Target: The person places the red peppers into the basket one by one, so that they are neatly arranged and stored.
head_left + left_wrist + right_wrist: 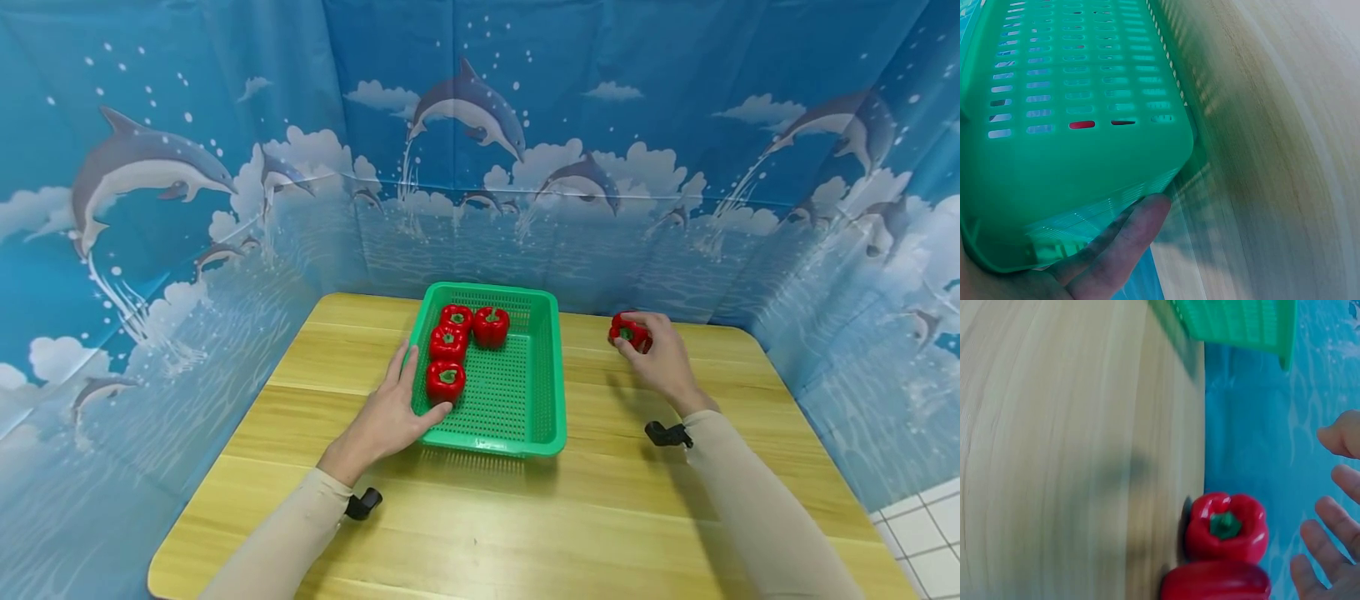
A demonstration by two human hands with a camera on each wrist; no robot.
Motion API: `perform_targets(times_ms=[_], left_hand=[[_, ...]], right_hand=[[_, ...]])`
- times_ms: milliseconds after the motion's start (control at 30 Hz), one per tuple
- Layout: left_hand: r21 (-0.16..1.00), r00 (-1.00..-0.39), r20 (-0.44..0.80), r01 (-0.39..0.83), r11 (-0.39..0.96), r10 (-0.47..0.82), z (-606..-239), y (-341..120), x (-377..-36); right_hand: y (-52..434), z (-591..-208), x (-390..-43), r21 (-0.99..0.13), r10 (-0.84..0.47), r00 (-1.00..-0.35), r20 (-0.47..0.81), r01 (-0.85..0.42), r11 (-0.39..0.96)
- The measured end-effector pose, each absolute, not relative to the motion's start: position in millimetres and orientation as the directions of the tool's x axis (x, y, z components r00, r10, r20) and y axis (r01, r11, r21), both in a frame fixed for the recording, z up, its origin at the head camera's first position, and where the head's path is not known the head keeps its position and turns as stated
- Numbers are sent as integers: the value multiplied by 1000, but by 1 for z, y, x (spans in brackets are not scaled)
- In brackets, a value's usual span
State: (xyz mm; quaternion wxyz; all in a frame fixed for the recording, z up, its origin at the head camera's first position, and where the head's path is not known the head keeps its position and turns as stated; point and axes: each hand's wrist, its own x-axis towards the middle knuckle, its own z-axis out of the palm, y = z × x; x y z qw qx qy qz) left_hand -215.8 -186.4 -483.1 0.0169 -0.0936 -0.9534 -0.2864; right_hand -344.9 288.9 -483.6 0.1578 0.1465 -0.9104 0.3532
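A green plastic basket [510, 446] with slotted walls stands on the table, holding several red bell peppers [447, 342] along its left side and back. My left hand [386, 421] holds the basket's left front corner, thumb over the rim and fingers along the outer wall. In the left wrist view, one finger [1138, 234] lies against the slotted wall [1054, 156]. At the right, my right hand [663, 358] is over a red bell pepper [628, 332]. The right wrist view shows that hand's fingers [1319, 544] spread, apart from a pepper [1225, 534] and another red pepper [1216, 584] beside it.
The wooden table [480, 525] has rounded corners. A blue curtain [480, 242] printed with dolphins hangs behind it and along both sides. White tiles [926, 537] show at the lower right.
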Motion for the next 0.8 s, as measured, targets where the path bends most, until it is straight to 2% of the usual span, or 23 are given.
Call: perform_targets(times_ms=[267,800], left_hand=[[550,-982,85,186,814,168,-483,-186,-216],[547,-981,90,193,815,172,-481,-186,-215]], right_hand=[[308,-494,-352,-608,-97,-924,371,-320,727],[342,-508,-362,-641,-12,-982,186,-131,756]])
